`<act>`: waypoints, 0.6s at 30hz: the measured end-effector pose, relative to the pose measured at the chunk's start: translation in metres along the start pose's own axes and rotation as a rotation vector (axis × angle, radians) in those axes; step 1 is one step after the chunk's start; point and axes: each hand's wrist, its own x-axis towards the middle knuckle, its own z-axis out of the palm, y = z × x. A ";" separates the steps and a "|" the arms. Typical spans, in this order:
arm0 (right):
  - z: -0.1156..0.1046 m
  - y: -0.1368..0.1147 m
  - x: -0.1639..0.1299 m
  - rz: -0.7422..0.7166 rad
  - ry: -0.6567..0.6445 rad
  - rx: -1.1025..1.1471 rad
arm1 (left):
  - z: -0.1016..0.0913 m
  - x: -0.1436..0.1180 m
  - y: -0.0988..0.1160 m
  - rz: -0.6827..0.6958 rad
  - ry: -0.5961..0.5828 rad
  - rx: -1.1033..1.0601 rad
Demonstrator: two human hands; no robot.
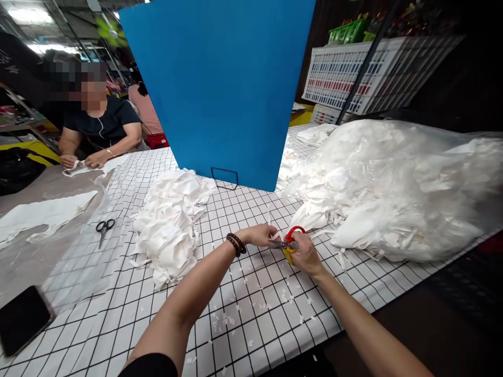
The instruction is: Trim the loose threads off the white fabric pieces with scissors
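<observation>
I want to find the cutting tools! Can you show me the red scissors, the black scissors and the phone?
red scissors (293,234), head view, on the red handle loop in the right hand.
black scissors (104,227), head view, on the handles, lying on the table.
phone (23,318), head view, middle of its dark screen.

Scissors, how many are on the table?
2. The red and yellow scissors are in the right hand, beside the left hand. The black scissors lie alone on the checked table, far left. More could hide under the white cloth piles.
</observation>
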 end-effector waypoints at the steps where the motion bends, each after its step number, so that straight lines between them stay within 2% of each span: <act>1: -0.001 -0.002 0.000 -0.006 0.001 0.007 | -0.003 -0.002 0.000 -0.010 -0.029 -0.070; 6: -0.009 -0.022 0.002 -0.099 -0.007 0.080 | -0.001 -0.017 0.001 -0.091 -0.093 -0.400; 11: -0.015 -0.052 0.011 -0.188 -0.062 0.188 | -0.001 -0.047 0.007 -0.156 -0.092 -0.581; 14: -0.016 -0.077 0.026 -0.180 -0.158 0.307 | -0.010 -0.086 0.010 -0.149 -0.005 -0.640; 18: -0.010 -0.117 0.045 -0.115 -0.279 0.531 | -0.018 -0.154 0.012 -0.093 0.231 -0.663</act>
